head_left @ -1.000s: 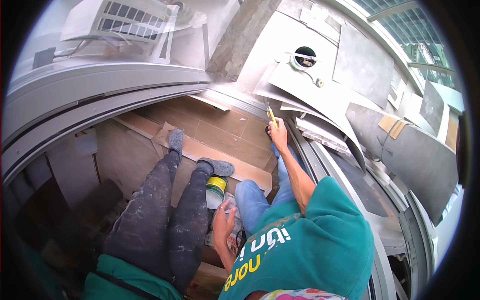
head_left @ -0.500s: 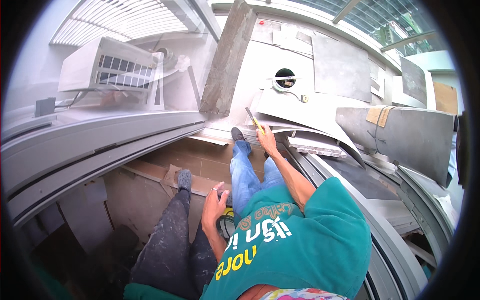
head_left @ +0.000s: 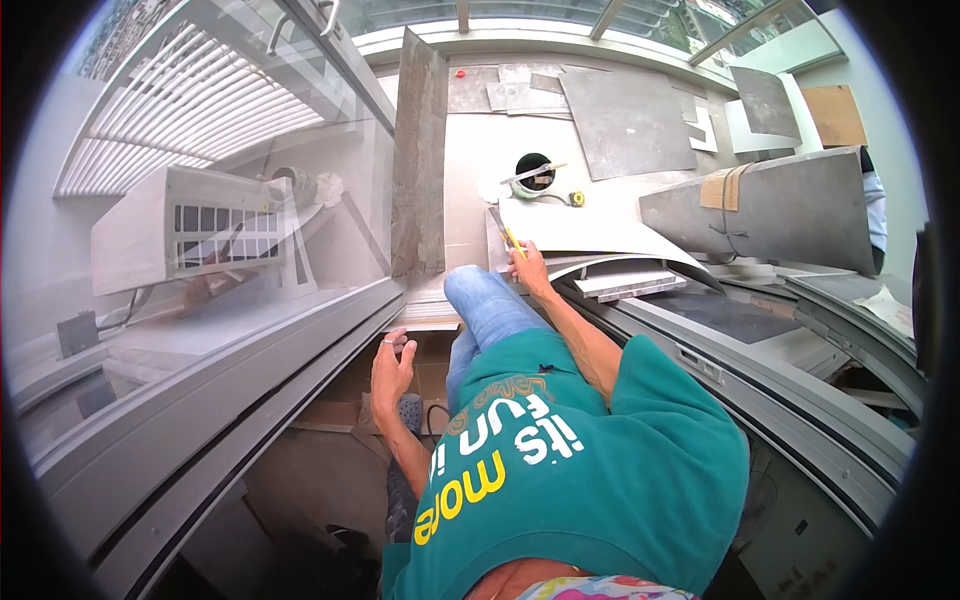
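Stood by the balc. opening, watching. R hand (head_left: 529, 264): fingers wrapped firmly round a yellow utility knife (head_left: 516, 244), thumb pressed along the handle; dark end points fwd & a little L, past the fingertips. Poss. a diff. slim hand tool; too small from here to be sure.

L hand (head_left: 392, 372): holds nothing. Fingers loosely bent, slightly apart, ring on one; near the pale sill strip (head_left: 432, 321), out ahead & R of them. Worker's blue jeans (head_left: 490, 305) btwn the two hands; teal T-shirt (head_left: 590, 470) behind both.

Rt of R fingers: big white sheet (head_left: 610, 228), bowed, its near edge lifted over stacked panels (head_left: 630, 285). Ahead of same fingers, beyond knife: round bucket (head_left: 527, 194) w/ a strip laid across its mouth; yellow-&-blk tape meas. (head_left: 576, 199) just R of it. Farther fwd & R, flat grey sheet (head_left: 630, 125) on floor. Well R: grey roll (head_left: 800, 205), tied w/ dark cord, cardboard pc. (head_left: 718, 189) under the tie.

Fwd-L of R fingers, tall narrow grey board (head_left: 418, 160). Well L of L fingers, white A/C unit (head_left: 140, 240), seen thru glass.

Just behind L fingers, co-worker's grey clog (head_left: 410, 411), dark trouser leg (head_left: 402, 500) nearer the worker. Grey door track (head_left: 720, 375) runs back, R of R forearm.
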Tool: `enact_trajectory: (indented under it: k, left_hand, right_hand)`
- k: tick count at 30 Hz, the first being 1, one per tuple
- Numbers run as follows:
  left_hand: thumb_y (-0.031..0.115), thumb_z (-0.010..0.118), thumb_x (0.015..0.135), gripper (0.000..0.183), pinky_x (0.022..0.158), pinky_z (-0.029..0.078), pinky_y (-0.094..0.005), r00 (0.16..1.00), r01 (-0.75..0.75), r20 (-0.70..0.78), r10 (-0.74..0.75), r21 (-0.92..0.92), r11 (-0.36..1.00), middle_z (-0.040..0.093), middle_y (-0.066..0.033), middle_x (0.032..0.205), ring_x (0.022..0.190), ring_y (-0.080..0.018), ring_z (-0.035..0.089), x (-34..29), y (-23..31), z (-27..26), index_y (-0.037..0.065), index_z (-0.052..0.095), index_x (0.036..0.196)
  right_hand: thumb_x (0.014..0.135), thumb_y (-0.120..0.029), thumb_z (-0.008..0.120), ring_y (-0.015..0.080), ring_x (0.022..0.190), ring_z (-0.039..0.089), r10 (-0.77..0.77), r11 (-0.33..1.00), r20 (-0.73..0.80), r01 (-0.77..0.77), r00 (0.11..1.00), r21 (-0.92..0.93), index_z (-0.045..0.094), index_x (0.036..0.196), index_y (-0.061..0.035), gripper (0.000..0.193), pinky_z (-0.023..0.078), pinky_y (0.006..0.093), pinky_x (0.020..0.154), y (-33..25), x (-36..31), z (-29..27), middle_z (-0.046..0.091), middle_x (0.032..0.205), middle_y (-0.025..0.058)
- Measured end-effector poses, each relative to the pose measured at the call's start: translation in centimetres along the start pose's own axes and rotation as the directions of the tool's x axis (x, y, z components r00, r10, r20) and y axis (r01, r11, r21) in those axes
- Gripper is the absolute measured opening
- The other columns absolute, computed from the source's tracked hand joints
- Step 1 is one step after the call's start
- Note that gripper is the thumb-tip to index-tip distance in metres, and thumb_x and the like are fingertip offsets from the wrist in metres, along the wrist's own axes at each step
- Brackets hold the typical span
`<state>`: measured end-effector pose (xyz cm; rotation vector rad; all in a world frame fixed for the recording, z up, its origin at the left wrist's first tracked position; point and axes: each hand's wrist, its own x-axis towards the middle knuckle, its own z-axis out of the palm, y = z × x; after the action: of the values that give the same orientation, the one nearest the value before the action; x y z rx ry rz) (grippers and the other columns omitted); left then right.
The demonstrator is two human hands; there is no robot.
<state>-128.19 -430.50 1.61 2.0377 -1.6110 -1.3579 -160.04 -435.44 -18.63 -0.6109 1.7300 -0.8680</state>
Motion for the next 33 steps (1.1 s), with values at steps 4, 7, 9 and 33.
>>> enact_trajectory:
  k: [4, 7, 9, 33]
  left_hand:
    - [0.021, 0.060, 0.095, 0.040, 0.091, 0.049, -0.0391, 0.996, -0.039, 0.077, 0.038, 0.015, 0.999, 0.065, -0.0207, 0.116, 0.103, -0.0299, 0.065, 2.5, 0.1, -1.1, 0.001, 0.054, 0.130]
    - [0.021, 0.060, 0.095, 0.039, 0.091, 0.049, -0.0386, 0.991, -0.088, 0.109, 0.083, 0.043, 0.995, 0.065, -0.0210, 0.114, 0.102, -0.0296, 0.065, 3.9, 0.2, -1.5, 0.001, 0.055, 0.128]
    - [0.024, 0.060, 0.095, 0.039, 0.090, 0.050, -0.0377, 0.986, -0.107, 0.133, 0.100, 0.045, 0.993, 0.066, -0.0206, 0.113, 0.102, -0.0288, 0.066, 4.9, 1.2, -2.0, 0.002, 0.056, 0.128]
    - [0.022, 0.059, 0.095, 0.036, 0.089, 0.050, -0.0402, 0.832, -0.521, 0.394, 0.390, 0.313, 0.794, 0.064, -0.0183, 0.119, 0.106, -0.0320, 0.063, 51.2, 40.3, -0.1, 0.002, 0.058, 0.124]
  right_hand:
    - [0.092, -0.025, 0.058, 0.0128, 0.061, 0.062, -0.033, 0.993, -0.065, 0.039, 0.997, 0.107, 0.052, 0.122, 0.0005, 0.040, 0.051, 0.0286, 0.055, -2.3, 1.5, 0.3, 0.064, 0.078, 0.0082]
    - [0.095, -0.023, 0.057, 0.0101, 0.062, 0.058, -0.004, 0.976, -0.111, 0.028, 0.994, 0.218, 0.049, 0.123, -0.0003, 0.037, 0.047, 0.0236, 0.052, -3.2, 3.2, -0.4, 0.061, 0.077, 0.0064]
    - [0.096, -0.022, 0.057, 0.0104, 0.059, 0.057, 0.062, 0.979, -0.163, -0.028, 0.985, 0.201, 0.049, 0.122, -0.0013, 0.035, 0.047, 0.0238, 0.049, -2.3, 4.8, -0.8, 0.060, 0.076, 0.0064]
    - [0.092, -0.026, 0.059, 0.0133, 0.056, 0.062, 0.260, 0.878, -0.590, 0.066, 0.765, 0.473, 0.054, 0.119, -0.0068, 0.033, 0.052, 0.0297, 0.051, -12.4, 39.2, -12.1, 0.063, 0.073, 0.0060]
